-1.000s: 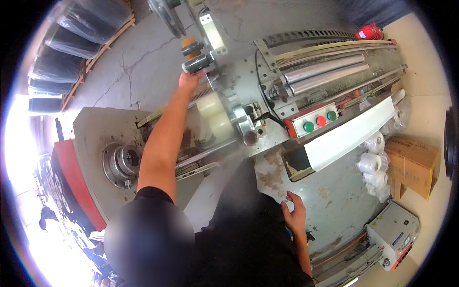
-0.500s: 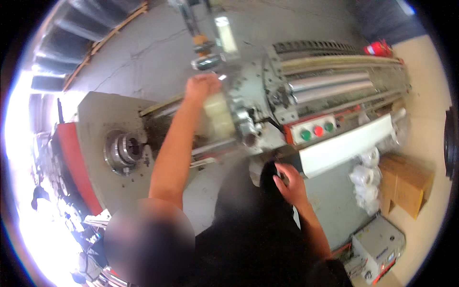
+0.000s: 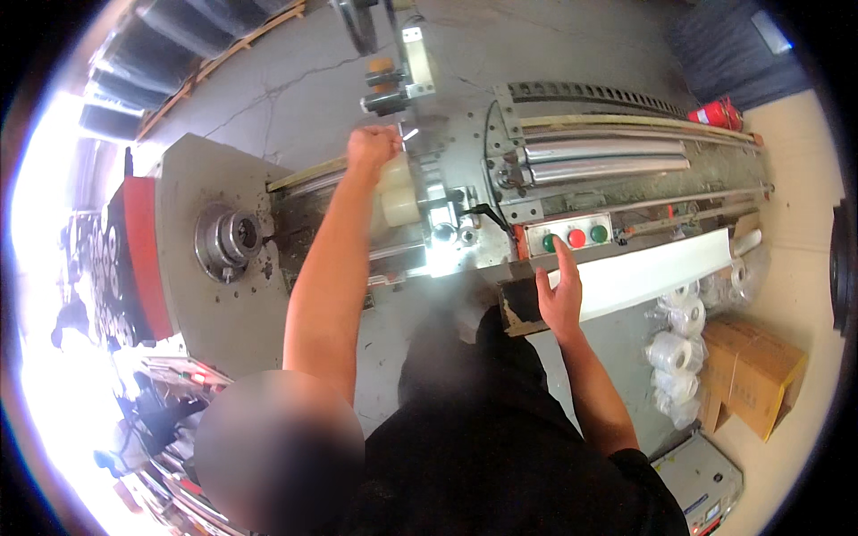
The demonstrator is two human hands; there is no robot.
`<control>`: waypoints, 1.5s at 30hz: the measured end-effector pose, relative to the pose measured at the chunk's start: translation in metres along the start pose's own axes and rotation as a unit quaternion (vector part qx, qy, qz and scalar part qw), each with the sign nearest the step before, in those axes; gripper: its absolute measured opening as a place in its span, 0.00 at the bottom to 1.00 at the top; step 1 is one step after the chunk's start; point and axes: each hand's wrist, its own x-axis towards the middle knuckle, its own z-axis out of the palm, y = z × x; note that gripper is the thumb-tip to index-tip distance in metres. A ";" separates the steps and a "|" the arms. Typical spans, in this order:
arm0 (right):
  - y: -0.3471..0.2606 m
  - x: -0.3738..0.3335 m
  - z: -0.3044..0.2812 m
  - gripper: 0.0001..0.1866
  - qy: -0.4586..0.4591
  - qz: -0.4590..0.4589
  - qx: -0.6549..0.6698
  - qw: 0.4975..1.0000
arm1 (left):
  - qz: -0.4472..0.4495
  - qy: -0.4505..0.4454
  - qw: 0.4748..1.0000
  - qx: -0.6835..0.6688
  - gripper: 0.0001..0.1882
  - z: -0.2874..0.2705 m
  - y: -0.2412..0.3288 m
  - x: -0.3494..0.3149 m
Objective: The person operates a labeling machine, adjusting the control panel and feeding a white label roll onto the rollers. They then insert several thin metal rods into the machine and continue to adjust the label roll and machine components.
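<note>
My left arm reaches over the machine, and my left hand point(image 3: 374, 145) is closed just above the cream-coloured rollers point(image 3: 400, 205). A thin light strip or rod shows by its fingertips; what the fingers hold, if anything, is hidden. My right hand point(image 3: 561, 295) is open, holding nothing, with its index finger stretched toward the left green button point(image 3: 549, 242) on the white control panel point(image 3: 536, 241). Its fingertip is at or just beside that button; I cannot tell whether it presses. A red button point(image 3: 576, 238) and a second green button point(image 3: 599, 234) sit farther right.
At left stands the grey machine housing point(image 3: 192, 179) with a round metal chuck point(image 3: 231, 239). Two shiny rollers point(image 3: 608, 159) run along the right of the machine. Below them lies a long white tray point(image 3: 657, 272). Wrapped white rolls point(image 3: 677, 353) and a cardboard box point(image 3: 751, 362) stand at right.
My right hand has moved up from near my body to the control panel, its index finger extending. My left hand stays closed above the rollers, a little higher in view.
</note>
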 end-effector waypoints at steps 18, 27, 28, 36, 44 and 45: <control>-0.005 0.018 0.026 0.35 -0.152 -0.056 -0.215 0.963 | 0.039 0.023 0.999 0.031 0.08 0.001 -0.018 0.002; -0.120 0.208 0.143 0.21 -0.133 0.046 0.281 0.949 | 0.134 0.041 0.982 0.130 0.11 0.005 -0.021 -0.007; -0.092 0.248 0.199 0.19 -0.177 0.099 0.292 0.935 | 0.144 0.035 0.980 0.134 0.11 0.012 -0.008 -0.017; -0.156 0.282 0.244 0.11 -0.216 0.326 0.371 0.842 | 0.301 0.206 0.899 0.244 0.20 -0.008 0.006 -0.055; -0.074 0.289 0.302 0.21 -0.138 0.093 0.175 0.970 | 0.456 0.130 0.736 0.482 0.31 -0.008 0.054 -0.058; -0.080 0.286 0.300 0.23 -0.133 0.072 0.150 0.977 | 0.447 0.130 0.738 0.488 0.31 -0.011 0.054 -0.057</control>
